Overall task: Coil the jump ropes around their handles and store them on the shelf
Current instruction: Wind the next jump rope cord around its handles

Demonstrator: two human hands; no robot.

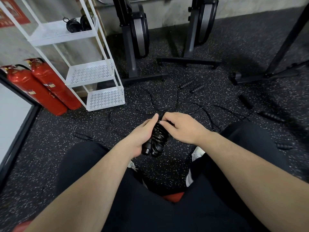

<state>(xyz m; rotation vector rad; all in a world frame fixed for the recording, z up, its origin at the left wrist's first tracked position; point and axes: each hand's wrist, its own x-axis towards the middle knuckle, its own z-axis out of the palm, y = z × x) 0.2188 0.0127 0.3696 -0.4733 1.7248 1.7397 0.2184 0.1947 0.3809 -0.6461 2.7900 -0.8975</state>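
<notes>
The black coiled jump-rope bundle (156, 139) is gripped by the left hand (142, 136); its cord end is pinched by the right hand (182, 126). Coiling looks nearly finished: tucking, then shelving on the white wire shelf (66, 33), is called for.

Floor (167, 168): black rubber, matt, white-flecked, grainy. Shelf (93, 72): white-painted metal, perforated trays, satin. Coiled rope (158, 133): glossy black plastic cord; loose handles (185, 84) ribbed, matt. Fire extinguishers (41, 87): glossy red metal. Trousers (150, 206): matt black cloth.
</notes>
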